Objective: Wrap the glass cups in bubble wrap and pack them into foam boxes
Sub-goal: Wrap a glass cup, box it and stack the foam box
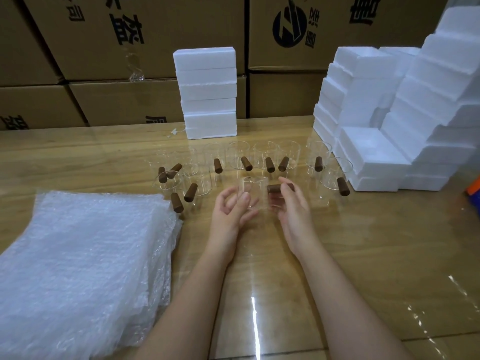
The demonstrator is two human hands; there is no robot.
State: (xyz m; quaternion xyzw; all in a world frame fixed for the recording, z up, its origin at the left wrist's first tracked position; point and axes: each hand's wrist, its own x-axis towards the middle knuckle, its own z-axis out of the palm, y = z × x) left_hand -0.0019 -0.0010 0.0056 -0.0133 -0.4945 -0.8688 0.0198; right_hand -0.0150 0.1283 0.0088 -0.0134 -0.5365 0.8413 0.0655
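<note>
My right grip (291, 203) pinches the brown wooden handle of a clear glass cup (253, 192), mid wooden desk (337, 242). My left grip (232, 207) is spread loose, fingers touching the glass.

Wooden table (363, 255), cardboard boxes (155, 35) stacked behind (black print), orange object (474, 189) far right

left grip (231, 211): bare | right grip (292, 214): bare | forearms (197, 294): bare up to frame edge
</note>
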